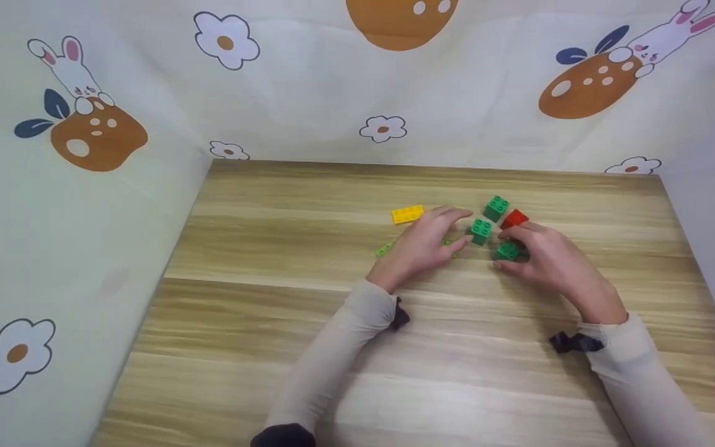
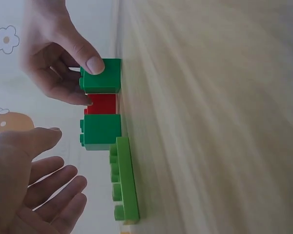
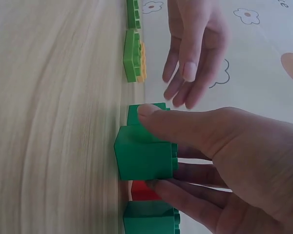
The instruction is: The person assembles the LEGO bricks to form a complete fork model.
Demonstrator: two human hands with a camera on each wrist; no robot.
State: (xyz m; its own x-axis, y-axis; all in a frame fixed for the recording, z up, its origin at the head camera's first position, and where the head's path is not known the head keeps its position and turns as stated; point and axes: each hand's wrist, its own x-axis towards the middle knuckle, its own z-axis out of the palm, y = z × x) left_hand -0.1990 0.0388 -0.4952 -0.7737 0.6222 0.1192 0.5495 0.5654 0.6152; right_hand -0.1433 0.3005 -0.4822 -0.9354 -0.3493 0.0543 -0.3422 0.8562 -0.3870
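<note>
My right hand [image 1: 544, 257] has thumb and fingers curled round a green brick [image 1: 506, 251] at the right of the table; in the right wrist view the thumb lies across that brick [image 3: 144, 153]. A red brick [image 1: 514, 218] sits just behind it, close to the index finger. Two more green bricks stand nearby, one [image 1: 480, 231] to the left and one [image 1: 496, 208] farther back. My left hand [image 1: 422, 242] hovers left of them, fingers spread and holding nothing. Beneath it, a light green brick [image 1: 385, 249] is partly hidden. The left wrist view shows the relaxed fingers [image 2: 58, 180].
A yellow flat brick [image 1: 408, 214] lies behind the left hand. Another light green piece [image 1: 449, 248] shows under the left thumb. The wooden table [image 1: 258, 347] is bordered by a patterned cloth wall [image 1: 308, 93] at the back and sides.
</note>
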